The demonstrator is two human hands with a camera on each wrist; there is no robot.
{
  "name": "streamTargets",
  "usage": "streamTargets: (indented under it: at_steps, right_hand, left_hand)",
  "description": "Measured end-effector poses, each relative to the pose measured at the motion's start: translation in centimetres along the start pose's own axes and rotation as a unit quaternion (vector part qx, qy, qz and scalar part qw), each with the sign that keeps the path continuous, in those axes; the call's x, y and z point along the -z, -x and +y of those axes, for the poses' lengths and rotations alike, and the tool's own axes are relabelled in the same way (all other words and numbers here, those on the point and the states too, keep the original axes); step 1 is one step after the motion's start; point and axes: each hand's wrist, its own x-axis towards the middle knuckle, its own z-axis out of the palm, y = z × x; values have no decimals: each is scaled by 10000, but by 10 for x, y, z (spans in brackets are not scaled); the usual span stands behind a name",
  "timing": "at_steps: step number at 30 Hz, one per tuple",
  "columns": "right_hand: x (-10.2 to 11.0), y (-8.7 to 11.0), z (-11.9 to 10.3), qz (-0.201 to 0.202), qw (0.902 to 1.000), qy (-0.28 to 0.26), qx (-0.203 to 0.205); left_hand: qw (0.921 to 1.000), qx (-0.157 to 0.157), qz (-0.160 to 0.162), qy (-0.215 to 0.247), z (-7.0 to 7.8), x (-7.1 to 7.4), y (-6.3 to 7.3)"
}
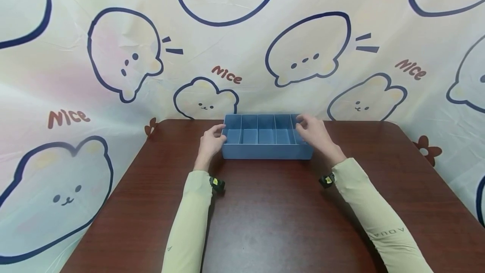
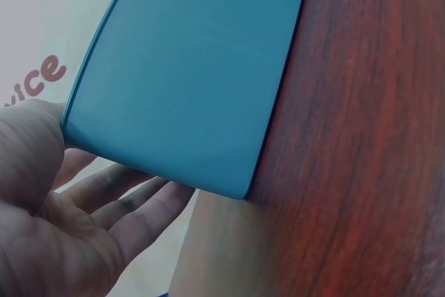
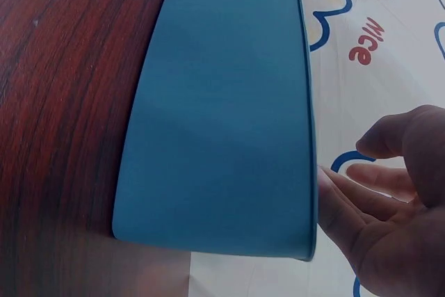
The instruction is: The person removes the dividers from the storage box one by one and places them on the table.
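Note:
A blue box [image 1: 267,152] with several compartments stands at the far side of the table; no contents show in them. At its left end is my left hand [image 1: 211,141], its fingers lying along the end wall. In the left wrist view the thumb side of that hand [image 2: 76,234] meets the box's upper corner. My right hand [image 1: 316,133] is at the right end, fingers loosely bent near the rim. The right wrist view shows its thumb apart from the box's front wall [image 3: 222,116], with part of the fingers hidden behind the edge.
The brown wooden table [image 1: 265,222] reaches back to a patterned cloth [image 1: 250,54] hung behind the box. Light green sleeves [image 1: 189,222] cover both forearms, and a small dark device [image 1: 217,184] sits at each wrist.

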Motion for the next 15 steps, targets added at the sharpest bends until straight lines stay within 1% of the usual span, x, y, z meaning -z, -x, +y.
streamTargets:
  at_steps: [7, 15]
  right_hand:
    - [-5, -2, 1, 25, 9999, 95, -127]
    - [-10, -3, 3, -110, 9995, 111, -272]
  left_hand:
    - [10000, -42, 30, -33, 1, 0, 0]
    - [9999, -81, 88, -47, 0, -1, 1]
